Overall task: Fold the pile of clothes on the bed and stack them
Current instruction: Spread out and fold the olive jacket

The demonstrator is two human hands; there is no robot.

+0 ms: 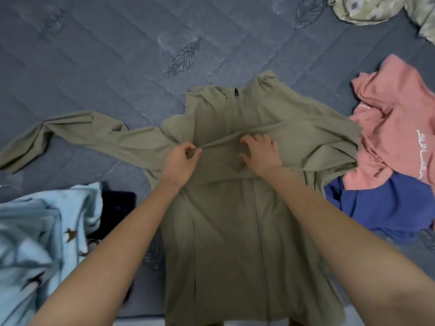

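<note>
An olive-green zip-neck top [226, 220] lies spread on the bed in front of me, collar away from me. Its left sleeve stretches out flat to the left. Its right sleeve is folded across the chest. My left hand [180, 161] pinches the end of that folded sleeve near the left shoulder. My right hand [260, 150] lies on the sleeve at mid-chest with its fingers curled onto the cloth. A pink garment [397, 114] and a blue garment [376, 208] lie crumpled at the right.
The grey quilted bedspread [94, 67] covers the bed. A light blue patterned fleece [37, 231] lies at the left over something dark [117, 203]. A patterned beige cloth [376, 10] sits at the far right corner.
</note>
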